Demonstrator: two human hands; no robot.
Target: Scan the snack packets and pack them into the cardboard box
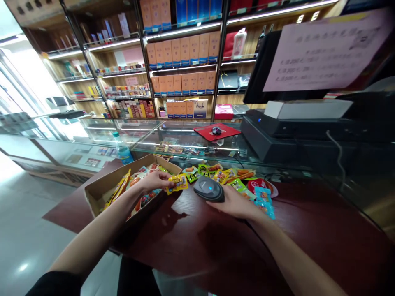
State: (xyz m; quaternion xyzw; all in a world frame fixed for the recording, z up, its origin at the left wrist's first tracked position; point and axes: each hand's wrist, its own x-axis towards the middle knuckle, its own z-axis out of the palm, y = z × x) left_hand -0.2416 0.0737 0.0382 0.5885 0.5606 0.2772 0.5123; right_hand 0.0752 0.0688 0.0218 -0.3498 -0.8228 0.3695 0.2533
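Note:
Between its thumb and fingers my left hand (156, 181) pinches a small yellow snack packet (178, 183), just past the right side of an open cardboard box (98, 185). Colourful snack packets fill part of that box. My right hand (233, 200) is wrapped round a dark grey barcode scanner (207, 189), whose head points left towards the yellow packet and shows a small blue light. Behind and to the right of the scanner lie several loose packets, among them green ones (240, 186) and blue ones (263, 199).
The dark red tabletop (185, 242) meets a glass display counter (185, 133). A water bottle (123, 152) stands behind the box. A mouse (216, 130) rests on a red mat (200, 131). At right are a monitor (262, 70) and a black till (262, 139).

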